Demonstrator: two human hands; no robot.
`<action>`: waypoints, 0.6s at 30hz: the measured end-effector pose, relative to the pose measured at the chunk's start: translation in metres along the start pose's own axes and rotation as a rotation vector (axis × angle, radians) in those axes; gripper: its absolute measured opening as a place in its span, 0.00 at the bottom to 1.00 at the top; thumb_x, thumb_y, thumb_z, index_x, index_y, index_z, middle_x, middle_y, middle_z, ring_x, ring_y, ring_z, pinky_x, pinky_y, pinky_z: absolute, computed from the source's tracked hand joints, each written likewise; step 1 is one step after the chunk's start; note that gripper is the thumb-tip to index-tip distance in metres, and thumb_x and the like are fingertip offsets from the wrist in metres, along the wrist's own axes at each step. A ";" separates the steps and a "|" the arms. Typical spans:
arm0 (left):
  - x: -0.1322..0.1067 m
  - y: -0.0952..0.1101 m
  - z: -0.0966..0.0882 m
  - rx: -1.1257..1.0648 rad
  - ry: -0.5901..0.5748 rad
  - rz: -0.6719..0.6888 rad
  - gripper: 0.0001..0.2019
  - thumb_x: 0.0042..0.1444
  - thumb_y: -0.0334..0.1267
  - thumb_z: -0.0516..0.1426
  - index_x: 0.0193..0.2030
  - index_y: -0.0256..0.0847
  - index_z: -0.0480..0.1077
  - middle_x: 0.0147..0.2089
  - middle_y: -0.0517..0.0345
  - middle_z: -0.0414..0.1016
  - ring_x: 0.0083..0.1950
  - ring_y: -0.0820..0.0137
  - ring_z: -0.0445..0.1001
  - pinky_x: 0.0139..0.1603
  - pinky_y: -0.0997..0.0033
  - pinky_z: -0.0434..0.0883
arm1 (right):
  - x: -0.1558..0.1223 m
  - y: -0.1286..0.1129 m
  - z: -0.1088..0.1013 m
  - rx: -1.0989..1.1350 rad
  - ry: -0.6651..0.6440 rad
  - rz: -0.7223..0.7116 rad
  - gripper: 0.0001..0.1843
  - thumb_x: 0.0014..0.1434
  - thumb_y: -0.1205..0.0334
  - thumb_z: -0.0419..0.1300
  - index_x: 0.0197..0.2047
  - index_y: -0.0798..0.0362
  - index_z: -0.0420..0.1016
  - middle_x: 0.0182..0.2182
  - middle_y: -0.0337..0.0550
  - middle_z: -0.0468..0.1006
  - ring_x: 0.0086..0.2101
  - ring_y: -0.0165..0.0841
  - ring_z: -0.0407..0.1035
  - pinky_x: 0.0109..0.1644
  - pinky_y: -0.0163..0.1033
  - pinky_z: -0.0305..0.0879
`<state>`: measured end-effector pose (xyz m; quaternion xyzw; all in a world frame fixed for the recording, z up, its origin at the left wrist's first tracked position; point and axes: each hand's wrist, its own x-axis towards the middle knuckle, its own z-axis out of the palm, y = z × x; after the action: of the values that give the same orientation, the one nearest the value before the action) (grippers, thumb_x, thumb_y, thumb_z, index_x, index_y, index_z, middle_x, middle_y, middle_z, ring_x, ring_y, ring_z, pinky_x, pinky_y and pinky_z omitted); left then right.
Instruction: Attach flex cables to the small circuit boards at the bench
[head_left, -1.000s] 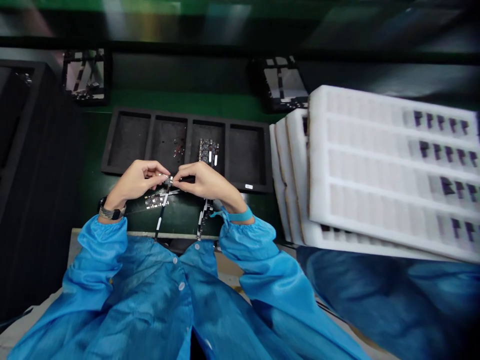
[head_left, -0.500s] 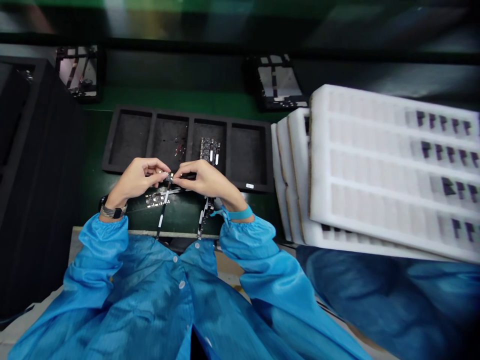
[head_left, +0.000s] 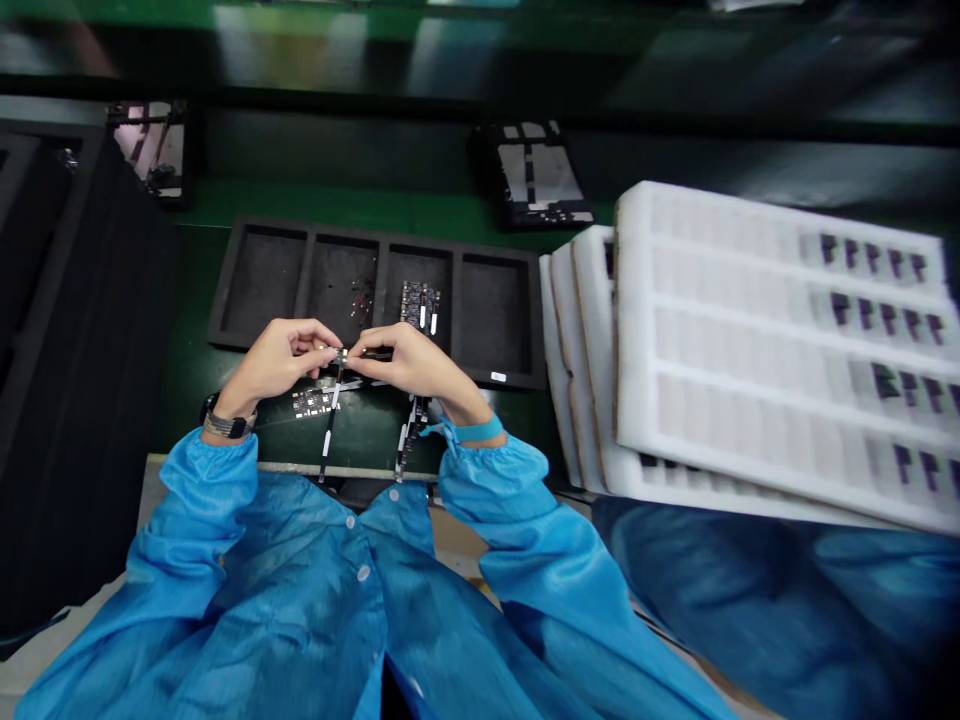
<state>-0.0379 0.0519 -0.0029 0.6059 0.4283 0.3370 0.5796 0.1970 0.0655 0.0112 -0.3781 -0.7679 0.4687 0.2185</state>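
Note:
Between finger and thumb, my left hand point(head_left: 286, 352) grips the left end of a small circuit board point(head_left: 339, 356). My right hand point(head_left: 401, 358) pinches at the board's right end, its fingertips partly covering that spot. From the board a thin black flex cable point(head_left: 331, 420) with white patches hangs toward the table's front edge. Just below the hands lies a flat panel of small boards point(head_left: 311, 402) on the green table. More boards with cables point(head_left: 405, 440) lie below my right wrist. A slim dark piece shows under my right fingers; its kind is unclear.
Behind my hands is a black foam tray point(head_left: 495, 310) with compartments, holding small boards point(head_left: 420, 303) and tiny reddish parts point(head_left: 361, 298). White foam trays point(head_left: 720, 400) are stacked at right, black foam point(head_left: 90, 380) at left. Device assemblies point(head_left: 536, 175) stand at the back.
The view has shifted slightly. Both hands stay at the small board, and the hanging flex cable has swung a little to the right.

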 end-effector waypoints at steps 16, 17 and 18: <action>-0.002 0.003 0.003 -0.036 -0.010 0.002 0.11 0.55 0.41 0.69 0.38 0.35 0.80 0.27 0.56 0.77 0.27 0.71 0.75 0.31 0.71 0.73 | 0.001 0.001 -0.004 0.161 -0.070 0.075 0.16 0.61 0.49 0.70 0.38 0.55 0.87 0.32 0.42 0.84 0.34 0.34 0.74 0.42 0.40 0.67; -0.002 0.003 0.003 -0.037 -0.010 0.003 0.10 0.55 0.41 0.69 0.38 0.35 0.80 0.27 0.56 0.77 0.27 0.71 0.75 0.31 0.71 0.73 | 0.001 0.000 -0.004 0.162 -0.069 0.078 0.16 0.61 0.49 0.70 0.37 0.55 0.88 0.31 0.42 0.84 0.33 0.33 0.73 0.42 0.39 0.67; -0.002 0.003 0.003 -0.038 -0.010 0.004 0.10 0.55 0.41 0.69 0.38 0.35 0.80 0.27 0.56 0.77 0.27 0.71 0.75 0.31 0.71 0.73 | 0.000 0.000 -0.003 0.164 -0.069 0.081 0.16 0.61 0.49 0.70 0.37 0.55 0.88 0.31 0.42 0.84 0.33 0.33 0.73 0.42 0.39 0.67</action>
<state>-0.0356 0.0489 0.0001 0.5975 0.4176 0.3430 0.5923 0.1992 0.0676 0.0130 -0.3734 -0.7179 0.5513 0.2032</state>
